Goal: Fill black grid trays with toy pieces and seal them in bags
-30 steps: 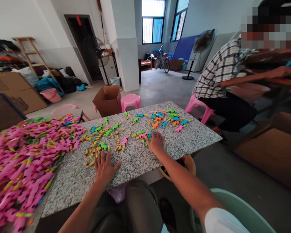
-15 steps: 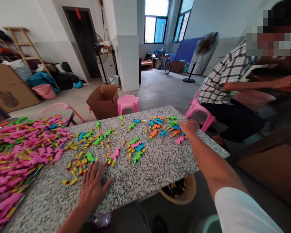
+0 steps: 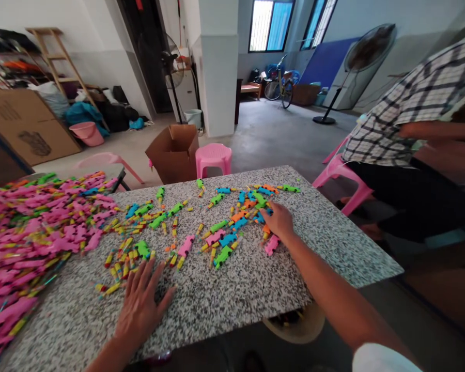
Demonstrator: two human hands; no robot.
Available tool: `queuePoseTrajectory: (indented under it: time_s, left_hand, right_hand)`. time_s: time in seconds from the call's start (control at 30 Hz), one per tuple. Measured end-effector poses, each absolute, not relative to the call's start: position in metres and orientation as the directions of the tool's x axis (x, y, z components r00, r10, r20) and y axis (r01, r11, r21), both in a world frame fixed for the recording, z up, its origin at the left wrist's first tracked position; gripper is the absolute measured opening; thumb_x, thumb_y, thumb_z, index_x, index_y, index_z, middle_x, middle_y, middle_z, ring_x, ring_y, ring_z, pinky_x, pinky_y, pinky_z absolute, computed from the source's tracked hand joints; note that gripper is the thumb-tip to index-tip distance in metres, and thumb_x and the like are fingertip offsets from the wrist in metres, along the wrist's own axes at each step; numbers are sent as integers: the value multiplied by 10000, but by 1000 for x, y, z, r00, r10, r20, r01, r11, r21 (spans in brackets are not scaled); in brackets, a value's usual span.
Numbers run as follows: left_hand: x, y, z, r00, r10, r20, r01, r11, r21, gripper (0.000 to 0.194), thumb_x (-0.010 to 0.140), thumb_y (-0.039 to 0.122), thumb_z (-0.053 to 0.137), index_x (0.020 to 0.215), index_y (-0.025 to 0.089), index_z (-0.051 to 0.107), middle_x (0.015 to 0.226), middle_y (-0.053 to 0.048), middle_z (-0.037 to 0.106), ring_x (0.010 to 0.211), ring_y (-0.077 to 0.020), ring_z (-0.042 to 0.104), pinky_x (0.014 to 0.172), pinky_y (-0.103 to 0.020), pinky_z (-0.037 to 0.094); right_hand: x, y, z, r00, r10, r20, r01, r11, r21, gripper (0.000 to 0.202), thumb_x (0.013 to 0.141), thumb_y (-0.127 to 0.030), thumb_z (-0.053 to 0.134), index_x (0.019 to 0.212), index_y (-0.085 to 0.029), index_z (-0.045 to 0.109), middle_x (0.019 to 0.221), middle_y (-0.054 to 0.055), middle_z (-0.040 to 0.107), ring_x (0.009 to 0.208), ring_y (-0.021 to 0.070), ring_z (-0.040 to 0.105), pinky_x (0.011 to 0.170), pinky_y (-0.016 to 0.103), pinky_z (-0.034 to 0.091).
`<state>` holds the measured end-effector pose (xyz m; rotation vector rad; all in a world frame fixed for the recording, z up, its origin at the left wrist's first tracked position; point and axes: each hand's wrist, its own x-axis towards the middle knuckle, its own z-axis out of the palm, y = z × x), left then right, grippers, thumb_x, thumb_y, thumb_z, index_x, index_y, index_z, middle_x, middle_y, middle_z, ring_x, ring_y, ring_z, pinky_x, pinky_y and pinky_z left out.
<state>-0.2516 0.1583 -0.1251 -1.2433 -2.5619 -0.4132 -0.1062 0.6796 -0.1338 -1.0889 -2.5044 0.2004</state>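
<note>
On the speckled stone table, my left hand lies flat with its fingers spread, holding nothing. Just beyond its fingertips are a green car-shaped plastic piece and several small yellow-and-red pieces. My right hand rests its inner side against a cluster of blue, orange and green car-shaped pieces, one of them a blue piece; its fingers are partly hidden, and it appears open rather than gripping. A pink car-shaped piece lies below that wrist. Between my hands sits a smaller group with a green piece.
A large heap of pink pieces covers the left side. Behind the table stand a cardboard box and a pink stool. A person in a checked shirt sits at right. A round tub stands under the front edge.
My right hand has moved left and inward, and the car-shaped pieces beside it have shifted left toward the middle group. My left hand stays nearly in place. The view has turned slightly.
</note>
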Motion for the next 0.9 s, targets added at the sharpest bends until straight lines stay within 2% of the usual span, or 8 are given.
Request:
queuePoseTrajectory:
  time_s: [0.23,0.4,0.57,0.73,0.83,0.9]
  left_hand:
    - [-250,157,-123,-587,721,369,800,588,121,699,974,496,660,1599,263,453,1686,-138,431,1595,-385,346,1300,-649,292]
    - [-245,154,-115,-564,741,364,817,565,115,775,967,473,681,1643,242,380,1693,-150,420,1601,-368,339,1306,-616,300]
    - [-238,151,-106,-530,763,370,841,527,118,840,950,511,691,1661,221,350,1714,-158,380,1634,-372,259,1323,-612,252]
    - [-232,152,-102,-568,733,374,811,576,103,840,942,574,676,1645,217,389,1697,-149,413,1631,-380,259,1331,-646,190]
    - [-228,145,-105,-616,677,403,763,639,93,777,962,511,675,1638,237,408,1689,-133,433,1624,-371,279,1336,-647,160]
    - [-226,135,-109,-647,641,413,732,673,102,760,971,458,677,1647,252,397,1694,-120,427,1627,-355,276,1344,-618,159]
  right_hand:
    - [-143,579,-133,-731,610,307,527,789,-315,563,1009,-569,529,1410,-185,621,1326,162,668,1264,350,564,1105,471,381]
    - [-178,512,-124,-768,581,269,479,801,-360,592,999,-553,558,1442,-161,582,1407,200,607,1326,388,518,1138,535,341]
    - [-212,442,-122,-821,521,231,394,812,-432,581,983,-520,592,1441,-163,568,1462,211,572,1399,411,462,1188,618,273]
    - [-235,365,-125,-840,497,217,346,799,-491,587,975,-506,602,1442,-151,563,1502,232,539,1421,422,453,1205,649,260]
    - [-250,368,-119,-865,445,233,292,823,-487,599,970,-536,584,1437,-161,582,1522,235,520,1422,421,458,1194,654,291]
    - [-269,410,-109,-845,445,295,285,843,-456,572,979,-558,550,1395,-172,623,1499,231,541,1417,408,466,1183,638,317]
